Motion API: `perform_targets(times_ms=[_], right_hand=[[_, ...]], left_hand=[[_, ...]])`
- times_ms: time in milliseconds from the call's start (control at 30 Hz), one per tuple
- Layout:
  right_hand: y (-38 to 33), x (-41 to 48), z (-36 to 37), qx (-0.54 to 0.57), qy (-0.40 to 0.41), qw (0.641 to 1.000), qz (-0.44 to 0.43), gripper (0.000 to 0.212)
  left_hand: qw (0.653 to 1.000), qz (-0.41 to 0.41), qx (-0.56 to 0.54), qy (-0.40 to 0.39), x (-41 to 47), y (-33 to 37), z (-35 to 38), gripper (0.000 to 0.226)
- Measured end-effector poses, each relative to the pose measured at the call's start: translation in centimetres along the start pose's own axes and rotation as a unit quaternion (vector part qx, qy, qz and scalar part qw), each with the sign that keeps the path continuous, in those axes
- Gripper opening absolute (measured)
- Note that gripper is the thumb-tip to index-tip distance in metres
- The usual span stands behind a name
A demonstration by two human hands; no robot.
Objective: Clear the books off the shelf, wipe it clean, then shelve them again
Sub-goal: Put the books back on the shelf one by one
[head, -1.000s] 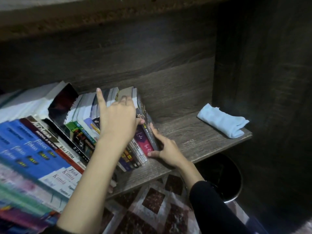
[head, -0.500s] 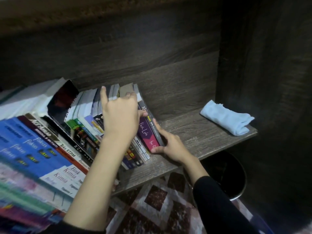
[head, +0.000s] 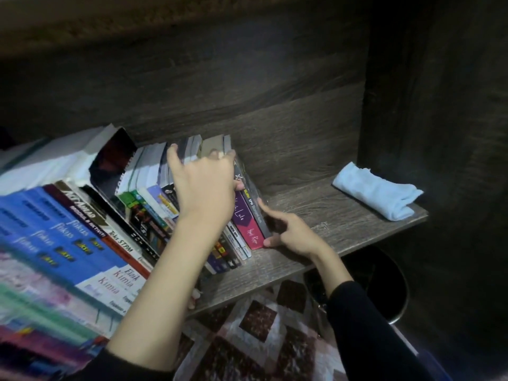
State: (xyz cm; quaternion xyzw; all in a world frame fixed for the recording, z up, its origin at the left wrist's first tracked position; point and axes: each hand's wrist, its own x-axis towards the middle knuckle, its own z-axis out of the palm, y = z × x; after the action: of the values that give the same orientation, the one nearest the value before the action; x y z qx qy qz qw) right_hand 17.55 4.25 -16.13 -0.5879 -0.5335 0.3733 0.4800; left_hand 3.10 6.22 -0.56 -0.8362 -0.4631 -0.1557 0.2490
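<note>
A row of books (head: 143, 204) stands leaning to the left on the dark wooden shelf (head: 324, 224). My left hand (head: 204, 185) lies over the tops of the right-hand books, fingers curled round a small group of them. My right hand (head: 291, 232) presses against the outer face of the last book, a dark one beside a purple and pink spine (head: 246, 226), with thumb at its lower corner. Larger blue and pink books (head: 55, 243) fill the left end, partly blurred.
A folded light-blue cloth (head: 376, 193) lies at the shelf's right end, against the dark side panel (head: 439, 133). Below the shelf stands a round black bin (head: 384, 281) on a patterned brown and white floor covering (head: 247, 339).
The view has shifted slightly. My left hand has closed further over the book tops, and my right hand has stayed at the last book's side.
</note>
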Motion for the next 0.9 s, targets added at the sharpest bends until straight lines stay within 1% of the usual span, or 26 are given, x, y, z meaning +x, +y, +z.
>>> perform_targets(times_ms=[100,200,267,367,467,600,667,733,800,900], right_hand=[[0.3,-0.2,0.1,-0.005,0.044,0.999,0.009,0.089],[0.2,-0.5,-0.1,-0.055,0.067,0.996,0.0,0.076],[0.1,-0.7,-0.3,-0.076,0.057,0.996,-0.003,0.074],[0.0,-0.7,-0.4,-0.101,0.027,0.995,0.002,0.072],[-0.1,-0.8,-0.2,-0.127,0.035,0.991,0.0,0.071],[-0.1,-0.9,0.0,-0.179,0.028,0.983,-0.007,0.07],[-0.1,-0.9,0.1,-0.195,0.027,0.98,-0.006,0.07],[0.0,-1.0,0.1,-0.197,0.048,0.979,-0.004,0.07],[0.2,-1.1,0.4,-0.195,0.087,0.977,0.006,0.065],[0.7,-1.5,0.8,-0.225,0.127,0.966,0.022,0.056]], left_hand=[[1.0,-0.021,-0.012,-0.001,0.1,0.3,0.3,0.046],[0.999,-0.04,-0.017,0.01,-0.1,0.8,0.6,0.045],[0.999,-0.047,-0.016,0.015,-0.4,1.1,0.7,0.046],[0.998,-0.053,-0.027,0.015,-0.7,1.3,1.1,0.054],[0.998,-0.054,-0.02,0.019,-0.8,1.2,1.4,0.059],[0.998,-0.053,-0.025,0.029,-0.7,1.3,1.5,0.058],[0.998,-0.052,-0.01,0.032,-0.8,1.4,2.0,0.059],[0.996,-0.054,0.027,0.064,-0.9,1.7,2.9,0.059],[0.991,-0.054,0.077,0.09,-0.8,1.6,3.7,0.058],[0.988,-0.04,0.084,0.12,-0.6,1.3,4.4,0.057]])
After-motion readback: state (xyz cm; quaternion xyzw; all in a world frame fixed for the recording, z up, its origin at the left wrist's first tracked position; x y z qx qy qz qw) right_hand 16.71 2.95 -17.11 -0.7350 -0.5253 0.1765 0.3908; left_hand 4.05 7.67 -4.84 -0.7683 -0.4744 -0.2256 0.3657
